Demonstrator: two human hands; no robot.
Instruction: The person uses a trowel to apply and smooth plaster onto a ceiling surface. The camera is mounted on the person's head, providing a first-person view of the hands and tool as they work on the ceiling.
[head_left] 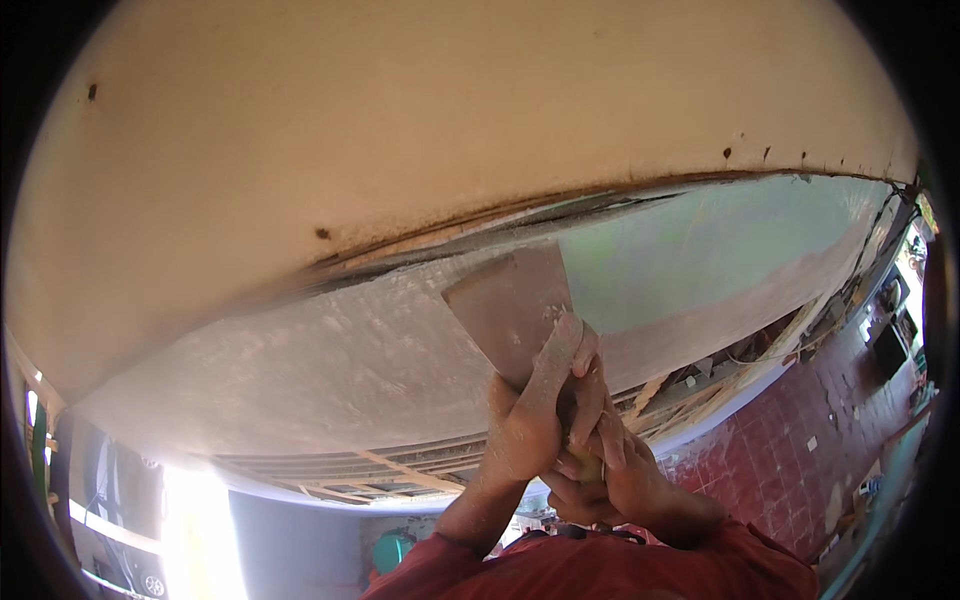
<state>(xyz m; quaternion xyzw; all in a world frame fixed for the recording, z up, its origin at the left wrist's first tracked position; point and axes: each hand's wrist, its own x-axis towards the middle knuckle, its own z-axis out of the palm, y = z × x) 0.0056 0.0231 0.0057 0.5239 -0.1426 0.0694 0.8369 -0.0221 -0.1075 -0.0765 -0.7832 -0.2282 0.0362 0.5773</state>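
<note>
The left arm [482, 512] and right arm [690, 515] reach up from the near side. The left hand [528, 435] points one long, dusty finger far away. The right hand [622, 468] touches it, on its right, fingers [612, 440] curled tight.

No lettering, number or sign can be read on the broad scraper blade [505, 305], the red shirt [600, 572] or anywhere else, though details toward the right rim are perhaps too small to tell.
</note>
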